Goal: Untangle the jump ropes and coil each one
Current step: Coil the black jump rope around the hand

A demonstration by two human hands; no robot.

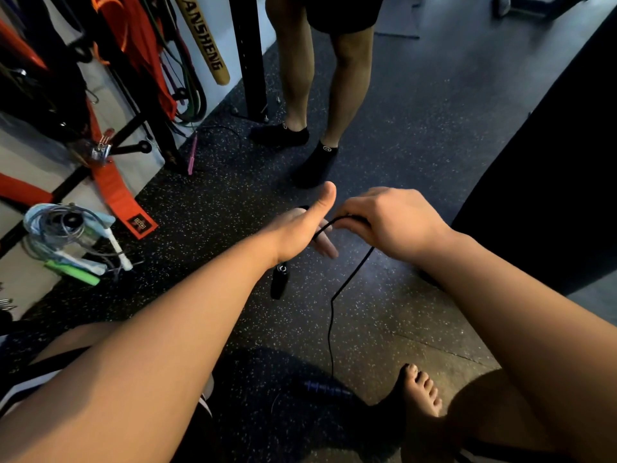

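Observation:
A black jump rope (pixel 347 282) runs from my hands down to the floor, where its dark blue handle (pixel 325 389) lies near my bare foot. My left hand (pixel 302 228) is held out with the thumb up and the fingers straight, and the rope passes around it. The rope's other black handle (pixel 278 282) hangs just below that wrist. My right hand (pixel 384 218) pinches the rope close to the left palm, fingers curled over it. A pile of coiled ropes (pixel 73 238) with white and green handles lies on the floor at the left.
Another person's legs (pixel 317 95) in black socks stand just beyond my hands. A rack with orange straps and bands (pixel 110 61) fills the upper left. A pink-handled rope (pixel 192 155) lies by the black post (pixel 248 55). A large dark pad (pixel 551 178) is on the right.

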